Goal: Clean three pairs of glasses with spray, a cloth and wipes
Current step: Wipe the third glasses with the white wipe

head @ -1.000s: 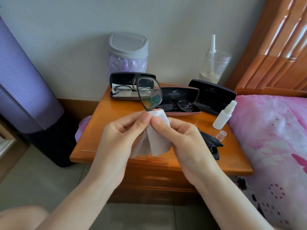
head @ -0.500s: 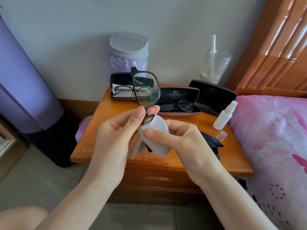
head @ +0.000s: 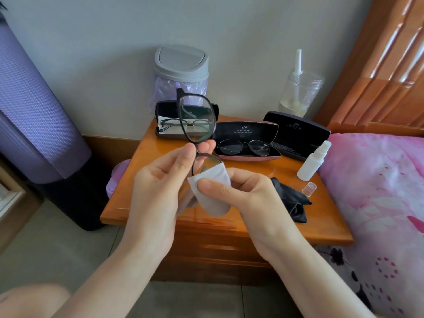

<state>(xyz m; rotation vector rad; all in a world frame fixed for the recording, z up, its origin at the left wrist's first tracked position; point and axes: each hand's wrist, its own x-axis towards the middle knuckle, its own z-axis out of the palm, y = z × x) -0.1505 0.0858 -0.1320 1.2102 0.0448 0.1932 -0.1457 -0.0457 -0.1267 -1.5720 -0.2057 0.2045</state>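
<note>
Black-framed glasses (head: pixel 197 118), upright above the nightstand (head: pixel 286 171): your left hand (head: pixel 158 191) pinches the bridge; your right hand (head: pixel 247 196) pinches the wipe (head: pixel 213 196), now lower, folded round the bottom lens. Top lens likely finished.

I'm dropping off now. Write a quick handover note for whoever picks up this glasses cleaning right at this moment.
Left hand: pinches the black-framed glasses at the bridge, held upright above the wooden nightstand.
Right hand: pinches a white wipe folded over the lower lens.
On the nightstand: thin-framed glasses in the open black case, round wire glasses in the open pink case, white spray bottle with its clear cap off beside it, black cloth.
Done: cannot tell which pairs are clean.
Left: finish both lenses of the held pair; check the other two.
</note>
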